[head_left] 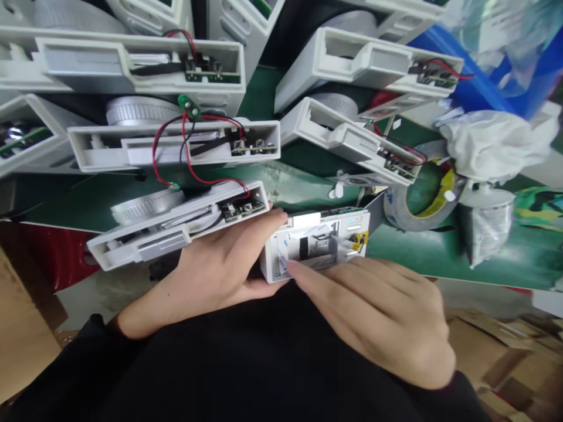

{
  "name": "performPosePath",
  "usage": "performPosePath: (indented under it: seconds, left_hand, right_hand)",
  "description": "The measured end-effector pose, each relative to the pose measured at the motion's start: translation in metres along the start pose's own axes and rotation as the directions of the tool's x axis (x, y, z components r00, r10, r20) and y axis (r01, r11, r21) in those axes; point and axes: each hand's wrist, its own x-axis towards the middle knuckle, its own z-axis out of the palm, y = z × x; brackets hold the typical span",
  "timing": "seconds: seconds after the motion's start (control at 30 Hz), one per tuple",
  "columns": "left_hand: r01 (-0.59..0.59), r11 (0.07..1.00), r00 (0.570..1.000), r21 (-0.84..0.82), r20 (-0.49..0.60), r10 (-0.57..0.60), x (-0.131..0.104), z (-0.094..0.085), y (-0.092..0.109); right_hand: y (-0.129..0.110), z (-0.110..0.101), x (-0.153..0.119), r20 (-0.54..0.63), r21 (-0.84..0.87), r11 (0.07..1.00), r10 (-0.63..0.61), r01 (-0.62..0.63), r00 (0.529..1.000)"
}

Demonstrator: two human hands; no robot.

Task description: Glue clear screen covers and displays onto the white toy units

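A white plastic housing [269, 258] with an open face, white strips, a yellow-wrapped part and a small lit blue light is at the front edge of the green table. My left hand [220, 264] grips its left end, thumb on the upper corner and fingers underneath. My right hand [373, 310] has its index fingertip on the lower left part of the open face; its other fingers are bent together along the lower edge, and nothing can be made out in them. Just above my left hand lies another white housing [162, 249] with a ridged silver dial, a circuit board and red wires.
More white housings [176, 143] with boards and wires stand across the green table [299, 181]. At the right are a tape roll [396, 205], crumpled white material [488, 143], a clear bag [488, 228] and a blue bin [466, 64]. Cardboard [475, 346] lies below right.
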Motion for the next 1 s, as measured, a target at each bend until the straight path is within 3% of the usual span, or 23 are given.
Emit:
performPosePath:
  seconds: [0.1, 0.27, 0.43, 0.7, 0.77, 0.9, 1.0]
  left_hand:
    - [-0.008, 1.0, 1.0, -0.011, -0.003, 0.008, -0.001, 0.001, -0.001]
    - [-0.023, 1.0, 1.0, 0.01, -0.01, 0.023, -0.001, 0.002, -0.002]
    - [-0.037, 0.999, 0.999, 0.002, 0.0, 0.037, -0.003, 0.003, -0.004]
    - [-0.045, 0.999, 0.999, 0.024, -0.02, 0.045, -0.004, 0.005, -0.006]
    - [-0.036, 0.999, 0.998, 0.038, -0.041, 0.037, -0.003, 0.005, -0.005]
    - [-0.031, 0.999, 0.999, 0.013, -0.037, 0.031, -0.001, 0.006, -0.005]
    - [-0.021, 0.999, 1.0, -0.026, -0.011, 0.02, -0.001, 0.005, -0.006]
  right_hand:
    - [-0.004, 0.002, 0.004, 0.001, 0.003, 0.997, -0.072, 0.072, 0.997]
    - [-0.004, 0.001, 0.002, 0.01, 0.086, 0.996, 0.015, -0.016, 1.0]
    - [-0.008, 0.005, -0.001, 0.036, 0.15, 0.988, 0.025, -0.03, 0.999]
    - [-0.014, 0.005, 0.005, 0.092, 0.289, 0.929, 0.215, -0.233, 0.972]
    - [-0.008, 0.0, 0.002, 0.072, 0.231, 0.952, 0.19, -0.201, 0.979]
    - [0.0, -0.002, -0.008, 0.003, 0.042, 0.999, 0.021, -0.021, 1.0]
    - [-0.002, 0.004, -0.014, 0.032, 0.014, 1.0, 0.016, -0.016, 0.999]
